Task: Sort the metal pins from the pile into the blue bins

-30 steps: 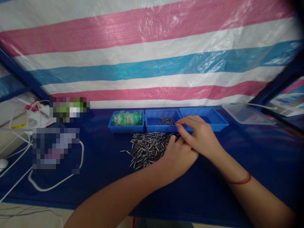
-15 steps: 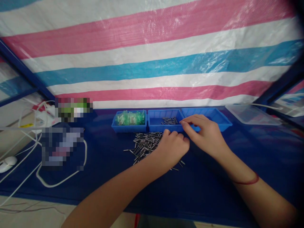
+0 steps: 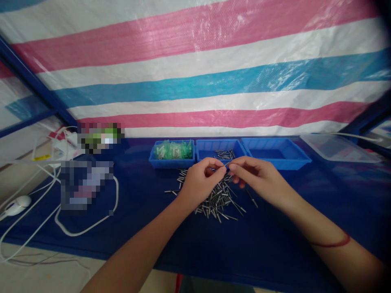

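Over the pile my left hand (image 3: 200, 179) pinches a thin metal blind rivet (image 3: 227, 164) between thumb and forefinger. From the other side, the thumb and forefinger of my right hand (image 3: 261, 175) meet at the same rivet. Its ends are partly covered by the fingertips. Beneath both hands, a heap of loose blind rivets (image 3: 216, 203) lies on the dark blue table (image 3: 275, 244). Just behind the hands is the middle blue bin (image 3: 218, 144), which has a small bunch of rivets (image 3: 225, 154) inside.
The left blue bin (image 3: 171, 163) holds small green-tinted packets (image 3: 174, 150). Beside the middle bin stands a right blue bin (image 3: 275, 164). A clear plastic lid (image 3: 339, 148) lies at far right. White cables (image 3: 73, 235) and a mouse (image 3: 18, 205) occupy the left. Striped sheeting (image 3: 195, 93) hangs behind.
My left hand has risen from the heap to meet my right hand, and a rivet now shows between their fingertips. My right hand has come down slightly. The view has shifted a little.
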Demonstrator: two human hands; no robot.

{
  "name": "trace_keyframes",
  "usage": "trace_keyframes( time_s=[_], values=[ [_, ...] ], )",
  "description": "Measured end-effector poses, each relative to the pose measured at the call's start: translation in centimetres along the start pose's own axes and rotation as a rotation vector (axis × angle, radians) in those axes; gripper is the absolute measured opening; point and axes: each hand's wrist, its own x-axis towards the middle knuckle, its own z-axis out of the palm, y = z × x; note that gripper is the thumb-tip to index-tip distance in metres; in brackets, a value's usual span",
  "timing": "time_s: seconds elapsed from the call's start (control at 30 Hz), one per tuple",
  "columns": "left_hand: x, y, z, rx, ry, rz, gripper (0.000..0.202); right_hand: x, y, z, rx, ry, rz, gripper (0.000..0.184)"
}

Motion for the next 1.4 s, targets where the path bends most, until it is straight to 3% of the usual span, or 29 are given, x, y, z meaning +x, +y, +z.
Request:
trace_keyframes(
  time_s=[0.17,0.43,0.53,0.73,1.1,1.23,1.4],
  values=[
    [-0.5,0.2,0.5,-0.051,-0.010,0.011,0.015,0.0,-0.2,0.3,0.102,0.064,0.044,0.032],
    [-0.7,0.1,0.7,0.044,-0.041,0.032,0.013,-0.2,0.2,0.4,0.138,0.040,0.081,0.029],
    [-0.7,0.0,0.7,0.058,-0.051,0.042,0.015,-0.2,0.1,0.3,0.019,0.064,0.011,0.025],
    [-0.4,-0.2,0.2,0.231,-0.089,0.089,0.019,-0.5,0.3,0.3,-0.281,0.088,-0.260,0.015],
    [-0.1,0.4,-1.5,0.283,-0.026,0.152,0.018,-0.4,-0.1,0.0,-0.562,0.080,-0.475,0.014],
    [-0.1,0.2,-1.5,0.279,-0.027,0.158,0.034,0.9,0.9,-0.3,-0.692,0.233,-0.514,0.017],
    [-0.4,0.0,-1.5,0.473,-0.102,0.245,0.029,2.8,2.0,-0.7,-0.989,0.391,-0.415,0.028]
  ],
)
